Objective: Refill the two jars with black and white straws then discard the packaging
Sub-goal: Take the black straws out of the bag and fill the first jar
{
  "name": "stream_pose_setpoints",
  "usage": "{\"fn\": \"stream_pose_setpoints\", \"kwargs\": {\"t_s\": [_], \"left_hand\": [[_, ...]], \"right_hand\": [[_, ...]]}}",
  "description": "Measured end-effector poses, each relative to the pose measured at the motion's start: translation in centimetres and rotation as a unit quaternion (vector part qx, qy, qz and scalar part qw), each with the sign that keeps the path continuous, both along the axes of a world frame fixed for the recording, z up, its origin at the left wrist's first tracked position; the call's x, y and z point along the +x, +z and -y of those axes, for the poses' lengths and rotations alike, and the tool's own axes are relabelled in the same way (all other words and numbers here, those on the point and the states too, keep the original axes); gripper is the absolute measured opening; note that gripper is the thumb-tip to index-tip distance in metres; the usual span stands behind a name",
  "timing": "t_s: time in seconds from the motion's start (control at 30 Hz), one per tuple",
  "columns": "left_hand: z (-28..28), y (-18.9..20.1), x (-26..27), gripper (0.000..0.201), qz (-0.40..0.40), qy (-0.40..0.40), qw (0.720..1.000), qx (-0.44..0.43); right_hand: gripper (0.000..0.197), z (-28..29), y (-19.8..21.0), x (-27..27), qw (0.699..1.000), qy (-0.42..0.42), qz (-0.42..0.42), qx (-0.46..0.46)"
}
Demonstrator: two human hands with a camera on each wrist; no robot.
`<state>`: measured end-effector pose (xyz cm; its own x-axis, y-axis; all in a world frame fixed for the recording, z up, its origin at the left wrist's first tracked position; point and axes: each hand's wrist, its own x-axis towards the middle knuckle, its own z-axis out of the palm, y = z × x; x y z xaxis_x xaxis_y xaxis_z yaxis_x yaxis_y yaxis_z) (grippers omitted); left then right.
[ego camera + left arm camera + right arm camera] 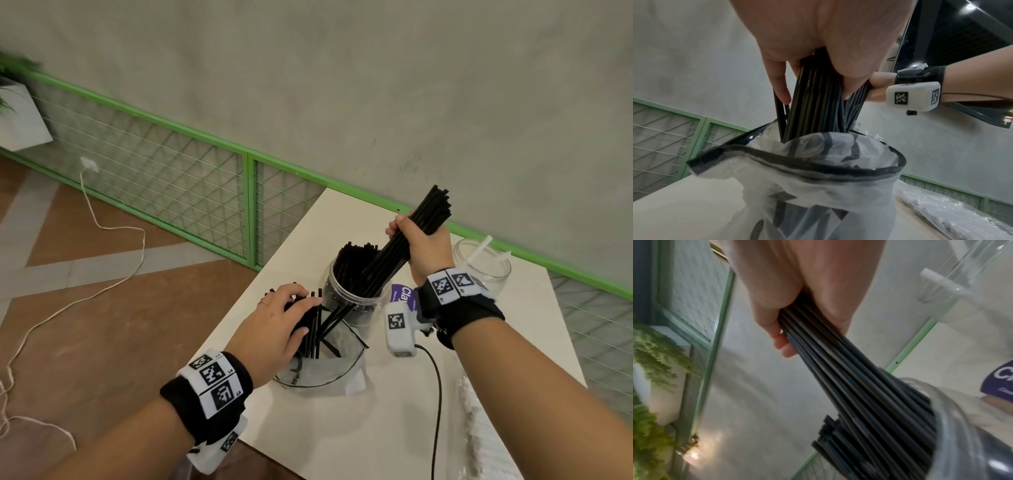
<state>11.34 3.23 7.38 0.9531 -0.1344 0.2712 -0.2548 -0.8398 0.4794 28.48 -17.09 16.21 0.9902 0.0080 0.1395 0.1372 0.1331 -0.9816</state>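
Note:
My right hand (416,236) grips a bundle of black straws (411,240) (849,369), tilted, with its lower ends inside a clear jar (349,301) (966,426) that holds more black straws. My left hand (284,318) (818,48) grips a second bunch of black straws (813,105) standing in an open clear plastic bag (329,366) (818,178) with a dark rim, left of and in front of the jar. A second clear jar (483,263) at the back right holds a few white straws (481,246) (941,282).
The white table (342,428) ends just left of the bag, with brown floor below. A clear pack of white straws (479,421) (951,209) lies at the right front. A purple label (404,296) sits behind the jar. A green wire fence (205,171) and grey wall stand behind.

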Motion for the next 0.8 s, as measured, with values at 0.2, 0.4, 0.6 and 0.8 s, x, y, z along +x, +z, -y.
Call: {"fn": "stream_pose_setpoints", "kwargs": {"t_s": [0.2,0.4,0.6,0.8], "left_hand": [[-0.1,0.0,0.2,0.049,0.008,-0.004,1.000,0.004],[-0.2,-0.3,0.3,0.049,0.002,-0.001,1.000,0.006],[-0.3,-0.1,0.4,0.048,0.002,-0.001,1.000,0.003],[-0.3,-0.2,0.3,0.048,0.003,-0.002,1.000,0.002]], "right_hand": [[0.039,0.3,-3.3,-0.4,0.985,0.044,-0.027,-0.162],[0.040,0.5,-3.3,-0.3,0.985,0.018,0.034,-0.165],[0.037,-0.5,-2.7,0.7,0.966,0.080,0.011,-0.247],[0.032,-2.1,-4.7,-1.7,0.898,0.123,0.137,-0.399]]}}
